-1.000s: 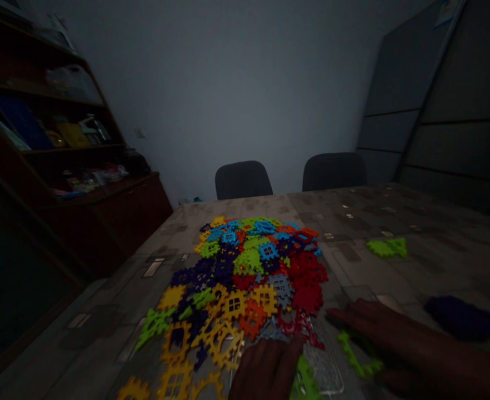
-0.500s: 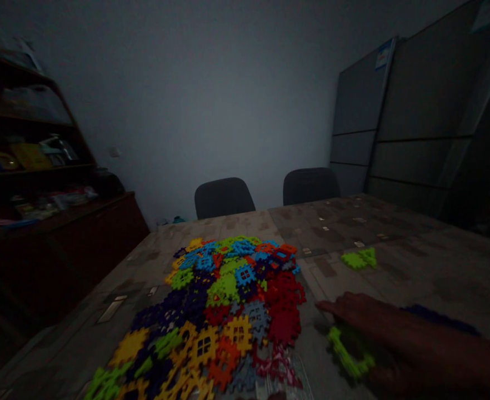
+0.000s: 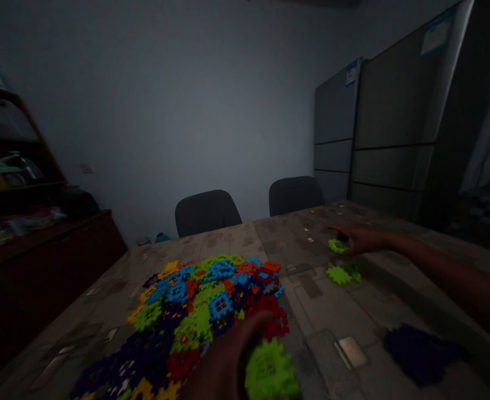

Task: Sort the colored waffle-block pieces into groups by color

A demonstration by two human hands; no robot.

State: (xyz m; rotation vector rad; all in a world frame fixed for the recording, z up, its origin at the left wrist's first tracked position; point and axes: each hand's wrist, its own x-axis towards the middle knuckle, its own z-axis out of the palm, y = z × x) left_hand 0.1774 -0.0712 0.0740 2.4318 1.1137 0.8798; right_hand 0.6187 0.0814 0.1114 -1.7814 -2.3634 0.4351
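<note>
In the head view, our left hand (image 3: 220, 364) holds a lime-green window tile (image 3: 271, 371) near the multicoloured tile pile (image 3: 205, 300); farther off, past loose lime-green tiles (image 3: 340, 275), our right hand (image 3: 365, 240) pinches a toothed lime-green piece (image 3: 336, 245), best lowered gently, clear of them.

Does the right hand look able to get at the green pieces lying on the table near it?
Probably yes. The green pieces lie close to the right hand, and nothing visible blocks the way. However, the hand seems to hold another green piece, which may hinder its grasp.
</note>
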